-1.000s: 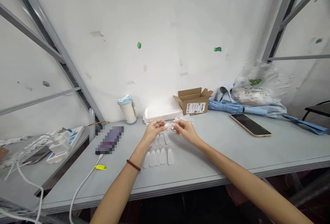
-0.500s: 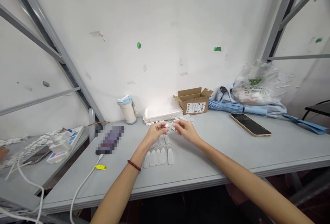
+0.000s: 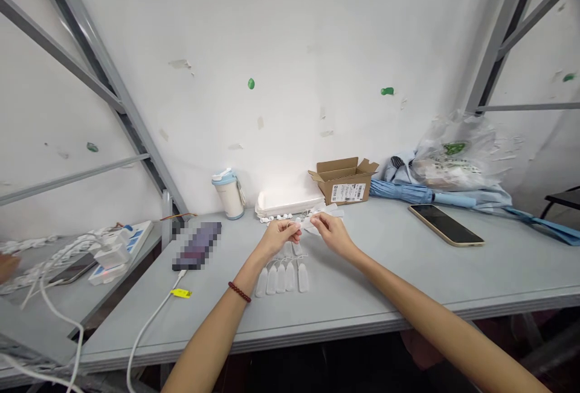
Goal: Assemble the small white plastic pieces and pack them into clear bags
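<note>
My left hand [image 3: 278,237] is closed in a pinch on a small white piece with a thin cord, just above the table. Facing it, my right hand [image 3: 334,235] pinches a thin, translucent white strip [image 3: 307,223] that reaches toward the left fingertips. Whether the two pieces are joined I cannot make out. Below the hands lie several frosted white tag-shaped pieces [image 3: 281,278] with thin cords, set in rows; the left hand partly covers the back row. Behind the fingers are small white knobbly pieces [image 3: 284,217] and more translucent strips [image 3: 335,212].
A white tray [image 3: 290,201], an open cardboard box [image 3: 347,191] and a tumbler [image 3: 229,195] stand along the wall. Rightward lie a blue umbrella [image 3: 401,190], a plastic bag [image 3: 453,160] and a phone [image 3: 446,224]. Leftward, another phone [image 3: 197,247] has a white cable [image 3: 149,320].
My hands have drawn slightly apart, and more of the translucent strip shows between them. The whole view has shifted a little; the tag-shaped pieces on the table stay in place.
</note>
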### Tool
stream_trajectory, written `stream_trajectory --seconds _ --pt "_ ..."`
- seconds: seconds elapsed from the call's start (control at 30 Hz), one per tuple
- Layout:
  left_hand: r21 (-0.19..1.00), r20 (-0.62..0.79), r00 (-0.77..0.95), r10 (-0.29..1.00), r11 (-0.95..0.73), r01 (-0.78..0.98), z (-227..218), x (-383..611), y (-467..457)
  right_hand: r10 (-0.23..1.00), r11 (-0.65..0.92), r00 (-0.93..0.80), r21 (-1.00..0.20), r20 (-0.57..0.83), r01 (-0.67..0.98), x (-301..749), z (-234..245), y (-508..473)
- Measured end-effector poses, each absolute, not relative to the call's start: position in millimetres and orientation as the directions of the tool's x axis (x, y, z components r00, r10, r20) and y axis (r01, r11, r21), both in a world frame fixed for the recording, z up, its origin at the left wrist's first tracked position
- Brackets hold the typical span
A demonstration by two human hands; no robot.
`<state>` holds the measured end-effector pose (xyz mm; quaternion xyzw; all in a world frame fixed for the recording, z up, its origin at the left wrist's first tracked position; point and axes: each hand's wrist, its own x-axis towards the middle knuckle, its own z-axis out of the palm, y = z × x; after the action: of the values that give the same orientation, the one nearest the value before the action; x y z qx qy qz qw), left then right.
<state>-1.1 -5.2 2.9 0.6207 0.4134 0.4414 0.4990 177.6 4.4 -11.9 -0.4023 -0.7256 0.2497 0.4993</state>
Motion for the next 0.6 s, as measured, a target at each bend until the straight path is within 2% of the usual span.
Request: stream_trajectory --seconds 0.17,0.27,0.37,0.6 --pt "0.978 0.178 0.234 0.956 -0.197 0.062 0.9 1.7 -4.0 0.869 0.495 -0.160 -0.803 0.469 0.332 176.6 -14.2 9.4" --pt "0.995 0.089 0.220 0.971 -0.098 0.030 0.0 2.7 -2.8 0.865 0.501 -0.183 -0.824 0.467 0.265 174.9 -15.4 9.7" --pt "0.999 -0.001 0.246 0.969 -0.012 0.052 0.7 3.2 -4.0 0.835 0.550 -0.195 -0.796 0.515 0.253 173.5 -16.4 8.6" --pt "0.996 -0.077 0.283 0.956 0.060 0.071 2.5 3.6 -8.4 0.796 0.605 -0.227 -0.740 0.560 0.295 175.7 -16.6 7.0"
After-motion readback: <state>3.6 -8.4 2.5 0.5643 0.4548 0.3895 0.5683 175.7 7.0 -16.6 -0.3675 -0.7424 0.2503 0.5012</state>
